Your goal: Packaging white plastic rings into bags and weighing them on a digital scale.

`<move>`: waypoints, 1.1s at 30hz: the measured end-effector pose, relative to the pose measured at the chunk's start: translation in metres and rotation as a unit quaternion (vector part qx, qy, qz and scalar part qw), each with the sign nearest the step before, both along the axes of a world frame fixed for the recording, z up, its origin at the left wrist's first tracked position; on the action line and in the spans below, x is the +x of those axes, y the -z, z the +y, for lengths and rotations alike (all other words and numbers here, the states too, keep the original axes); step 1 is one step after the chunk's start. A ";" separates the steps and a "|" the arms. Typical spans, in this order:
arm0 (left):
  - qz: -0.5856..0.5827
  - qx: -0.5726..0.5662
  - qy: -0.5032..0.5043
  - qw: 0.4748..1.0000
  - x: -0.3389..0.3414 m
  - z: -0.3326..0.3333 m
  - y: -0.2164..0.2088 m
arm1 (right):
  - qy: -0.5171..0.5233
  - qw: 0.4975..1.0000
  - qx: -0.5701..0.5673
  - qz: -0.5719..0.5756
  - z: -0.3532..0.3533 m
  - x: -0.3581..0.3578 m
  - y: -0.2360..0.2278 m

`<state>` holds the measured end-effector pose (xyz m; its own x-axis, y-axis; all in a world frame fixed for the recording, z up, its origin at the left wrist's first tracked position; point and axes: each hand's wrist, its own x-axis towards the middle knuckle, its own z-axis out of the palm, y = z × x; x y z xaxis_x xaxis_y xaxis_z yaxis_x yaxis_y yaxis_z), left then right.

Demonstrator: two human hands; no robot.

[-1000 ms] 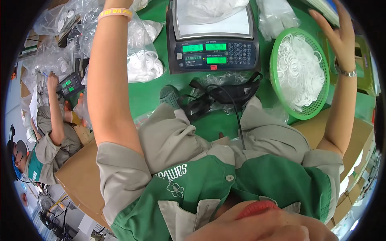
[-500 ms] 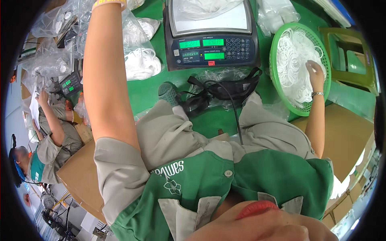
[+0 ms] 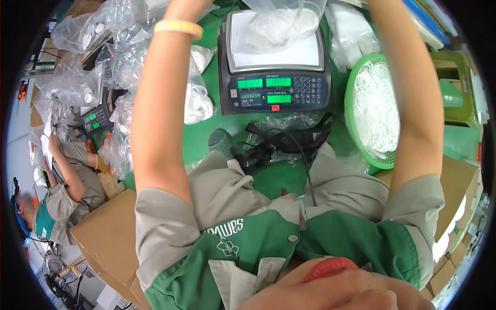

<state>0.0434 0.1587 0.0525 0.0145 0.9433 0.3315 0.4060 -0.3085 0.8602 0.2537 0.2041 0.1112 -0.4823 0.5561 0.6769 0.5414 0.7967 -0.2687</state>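
Both my forearms stretch up past the top edge, and neither hand shows there. A yellow-and-white wristband (image 3: 178,28) circles my left wrist. Between the arms stands a dark digital counting scale (image 3: 279,95) with green lit displays. On its metal pan rests a clear plastic bag (image 3: 284,26) with white loops in it; its upper end is cut off by the frame. Right of the scale, a green plastic basket (image 3: 350,111) holds a heap of thin white rings (image 3: 376,108). My right forearm passes over the basket's right side and hides part of it.
Bags of white pieces (image 3: 199,103) lie left of the scale, with flat clear bags (image 3: 354,39) to its right. A black strapped pouch with a cable (image 3: 299,139) lies before me. A green stool (image 3: 457,88) stands far right. A co-worker (image 3: 72,181) sits at left.
My right hand has left the rings in the basket and moved up out of the frame. My left arm has shifted right. The scale and basket appear lower in the picture.
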 end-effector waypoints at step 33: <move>0.115 0.052 0.190 0.974 -0.012 -0.048 0.037 | 0.132 0.872 -0.345 -0.321 0.067 -0.011 0.173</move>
